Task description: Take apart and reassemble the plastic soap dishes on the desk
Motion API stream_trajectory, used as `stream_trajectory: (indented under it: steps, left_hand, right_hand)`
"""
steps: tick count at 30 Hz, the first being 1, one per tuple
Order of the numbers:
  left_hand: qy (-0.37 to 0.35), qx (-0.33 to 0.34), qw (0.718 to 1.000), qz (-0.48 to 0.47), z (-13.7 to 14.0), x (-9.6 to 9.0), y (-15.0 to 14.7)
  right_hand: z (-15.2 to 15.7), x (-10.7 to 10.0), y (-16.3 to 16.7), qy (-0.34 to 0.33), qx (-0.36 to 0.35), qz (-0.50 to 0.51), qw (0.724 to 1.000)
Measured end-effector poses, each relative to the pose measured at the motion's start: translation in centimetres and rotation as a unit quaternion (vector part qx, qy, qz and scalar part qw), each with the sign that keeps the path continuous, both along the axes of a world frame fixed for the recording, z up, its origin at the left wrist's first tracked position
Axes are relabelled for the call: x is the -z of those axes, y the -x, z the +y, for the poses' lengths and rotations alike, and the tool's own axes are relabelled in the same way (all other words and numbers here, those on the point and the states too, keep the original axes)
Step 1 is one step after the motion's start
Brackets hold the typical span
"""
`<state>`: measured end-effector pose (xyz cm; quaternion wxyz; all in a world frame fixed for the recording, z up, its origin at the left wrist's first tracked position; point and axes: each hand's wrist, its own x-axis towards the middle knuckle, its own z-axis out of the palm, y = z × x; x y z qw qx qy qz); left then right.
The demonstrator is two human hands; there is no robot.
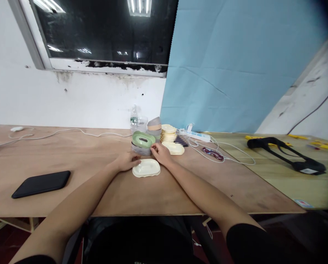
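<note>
A green soap dish (143, 139) with an oval slot lies tilted on top of a grey stack of dishes (141, 150). My right hand (161, 153) is closed at the green dish's right edge, its fingertips on the rim. My left hand (127, 160) has its thumb and fingers apart, beside the upper left edge of a shallow cream dish (146, 168) that lies on the table in front of the stack. Another cream dish (174, 148) sits just right of my right hand, before a stack of cream dishes (168, 133).
Grey and peach dishes (154, 124), a clear bottle (134, 115) and a power strip (198, 136) with white cables stand along the back. A black phone-like slab (41, 184) lies left. A dark red object (212, 154) and a black strap-like frame (286, 156) lie right.
</note>
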<state>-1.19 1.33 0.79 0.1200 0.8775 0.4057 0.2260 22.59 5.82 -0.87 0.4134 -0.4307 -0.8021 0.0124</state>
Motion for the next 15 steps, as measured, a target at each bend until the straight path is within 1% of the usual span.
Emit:
stream_trajectory:
  steps: [10,13,15]
  left_hand:
    - [0.007,-0.023,1.000,-0.010,-0.1,0.1,0.1]
    - [-0.003,-0.024,0.999,-0.022,-0.1,0.1,0.1]
    - [-0.009,-0.051,0.998,-0.030,-0.1,0.0,0.1]
  right_hand:
    - [-1.0,-0.6,-0.1,-0.047,0.011,0.055,0.997]
    - [-1.6,-0.8,-0.2,-0.055,-0.006,0.062,0.997]
    - [-1.9,-0.8,-0.3,-0.054,-0.027,0.054,0.997]
